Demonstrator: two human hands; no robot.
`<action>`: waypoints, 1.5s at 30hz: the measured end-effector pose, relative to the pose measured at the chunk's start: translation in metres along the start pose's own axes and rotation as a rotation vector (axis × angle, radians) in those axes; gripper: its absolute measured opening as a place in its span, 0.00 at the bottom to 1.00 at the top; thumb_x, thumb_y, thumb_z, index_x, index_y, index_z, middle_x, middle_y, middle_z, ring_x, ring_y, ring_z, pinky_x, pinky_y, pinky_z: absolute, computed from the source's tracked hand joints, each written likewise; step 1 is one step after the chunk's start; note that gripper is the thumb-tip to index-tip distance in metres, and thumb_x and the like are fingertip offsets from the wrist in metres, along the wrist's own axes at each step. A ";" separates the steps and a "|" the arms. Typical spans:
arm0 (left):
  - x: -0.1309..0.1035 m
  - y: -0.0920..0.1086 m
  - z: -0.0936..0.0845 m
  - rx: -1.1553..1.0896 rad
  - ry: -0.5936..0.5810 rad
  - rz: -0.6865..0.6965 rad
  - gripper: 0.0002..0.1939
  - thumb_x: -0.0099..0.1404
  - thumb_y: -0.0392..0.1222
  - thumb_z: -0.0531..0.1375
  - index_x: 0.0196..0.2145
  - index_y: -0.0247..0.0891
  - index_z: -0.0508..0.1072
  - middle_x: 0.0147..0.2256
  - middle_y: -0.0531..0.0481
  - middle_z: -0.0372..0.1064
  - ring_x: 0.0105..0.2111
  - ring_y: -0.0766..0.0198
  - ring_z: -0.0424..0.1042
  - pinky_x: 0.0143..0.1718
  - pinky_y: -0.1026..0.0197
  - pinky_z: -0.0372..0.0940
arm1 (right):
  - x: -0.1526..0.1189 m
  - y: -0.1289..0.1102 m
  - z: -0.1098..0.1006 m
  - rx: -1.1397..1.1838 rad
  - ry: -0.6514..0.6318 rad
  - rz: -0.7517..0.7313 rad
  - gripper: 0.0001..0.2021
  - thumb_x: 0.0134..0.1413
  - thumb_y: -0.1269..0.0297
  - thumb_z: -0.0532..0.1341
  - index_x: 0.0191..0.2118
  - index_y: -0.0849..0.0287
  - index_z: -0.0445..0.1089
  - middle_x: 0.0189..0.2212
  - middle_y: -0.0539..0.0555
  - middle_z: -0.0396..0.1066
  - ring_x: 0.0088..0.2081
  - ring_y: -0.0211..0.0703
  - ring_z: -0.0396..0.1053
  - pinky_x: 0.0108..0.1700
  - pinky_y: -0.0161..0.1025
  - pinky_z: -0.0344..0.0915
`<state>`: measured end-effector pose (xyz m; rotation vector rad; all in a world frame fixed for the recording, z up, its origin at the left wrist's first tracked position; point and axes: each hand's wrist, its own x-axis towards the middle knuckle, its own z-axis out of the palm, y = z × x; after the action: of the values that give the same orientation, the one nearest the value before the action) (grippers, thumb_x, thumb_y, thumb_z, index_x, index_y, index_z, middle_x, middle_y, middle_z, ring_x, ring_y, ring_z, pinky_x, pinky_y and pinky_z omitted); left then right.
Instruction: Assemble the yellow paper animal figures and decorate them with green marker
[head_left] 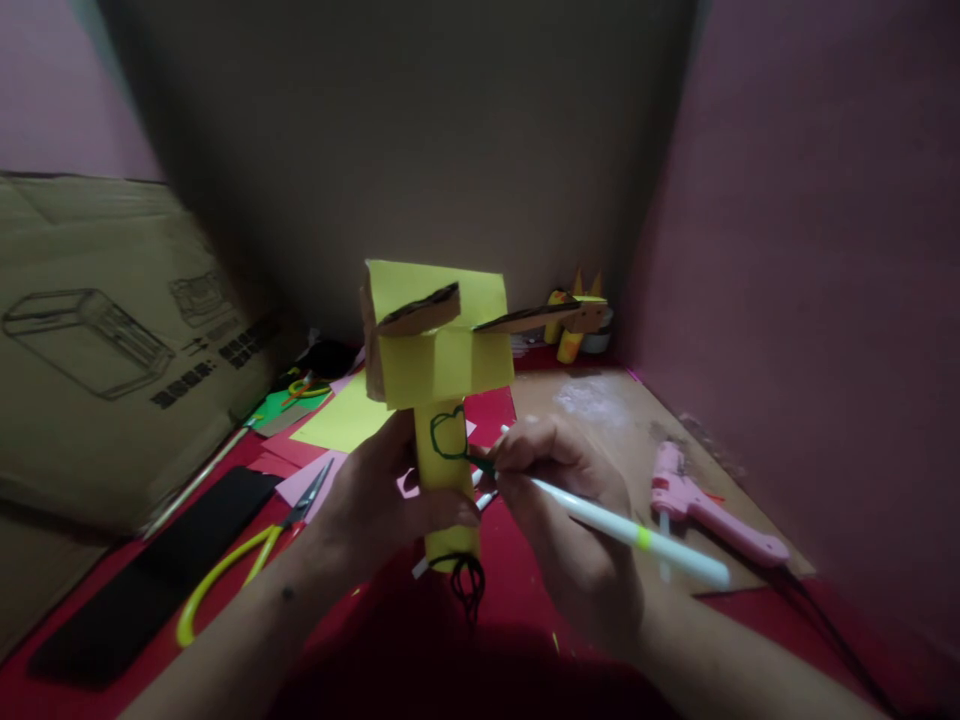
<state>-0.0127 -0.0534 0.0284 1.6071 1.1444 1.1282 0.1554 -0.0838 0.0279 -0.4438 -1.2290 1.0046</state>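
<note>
A yellow paper tube [441, 475] stands upright in my left hand [397, 495], whose fingers and thumb wrap round it. On top of the tube sits a yellow box-like piece [448, 365] with brown cardboard strips sticking out of it. A dark green rounded outline is drawn on the tube, and a black cord [466, 585] is tied in loops near its bottom. My right hand [559, 500] grips a white marker [626, 527] with a yellow-green band; its green tip is close beside the drawn line. Whether the tip touches the tube I cannot tell.
Scissors with yellow handles [217, 580] and a black flat object [154, 580] lie at the left, near coloured paper [341, 415]. At the right, a pink glue gun [712, 510] rests on a brown board [622, 410]. Small yellow figures [570, 340] stand behind.
</note>
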 end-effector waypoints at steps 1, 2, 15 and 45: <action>0.000 0.000 0.000 0.004 0.007 0.000 0.27 0.41 0.41 0.73 0.41 0.42 0.75 0.35 0.51 0.77 0.36 0.58 0.71 0.35 0.60 0.65 | 0.000 0.000 0.000 0.005 0.012 -0.001 0.08 0.52 0.76 0.58 0.29 0.55 0.64 0.22 0.44 0.59 0.21 0.31 0.54 0.21 0.32 0.52; -0.001 0.000 0.000 0.010 0.013 -0.002 0.27 0.41 0.41 0.74 0.41 0.42 0.75 0.35 0.51 0.77 0.36 0.57 0.71 0.36 0.59 0.65 | 0.000 0.000 0.001 0.007 0.019 0.002 0.08 0.52 0.76 0.58 0.29 0.55 0.64 0.22 0.44 0.60 0.21 0.31 0.54 0.21 0.32 0.52; 0.000 -0.001 0.002 -0.006 0.008 -0.001 0.28 0.40 0.41 0.74 0.41 0.42 0.74 0.34 0.52 0.77 0.34 0.60 0.71 0.32 0.61 0.64 | 0.001 -0.001 0.000 -0.009 0.001 0.006 0.08 0.53 0.75 0.58 0.29 0.55 0.63 0.22 0.44 0.59 0.21 0.31 0.55 0.21 0.32 0.53; 0.000 0.000 0.002 -0.002 -0.033 0.018 0.28 0.43 0.39 0.74 0.43 0.40 0.72 0.34 0.51 0.77 0.32 0.60 0.73 0.32 0.61 0.67 | 0.001 -0.005 0.000 -0.138 -0.018 0.035 0.06 0.50 0.74 0.59 0.27 0.56 0.64 0.24 0.46 0.62 0.25 0.33 0.58 0.24 0.33 0.56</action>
<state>-0.0112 -0.0533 0.0279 1.6317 1.1096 1.1105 0.1574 -0.0858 0.0319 -0.5663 -1.3157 0.9587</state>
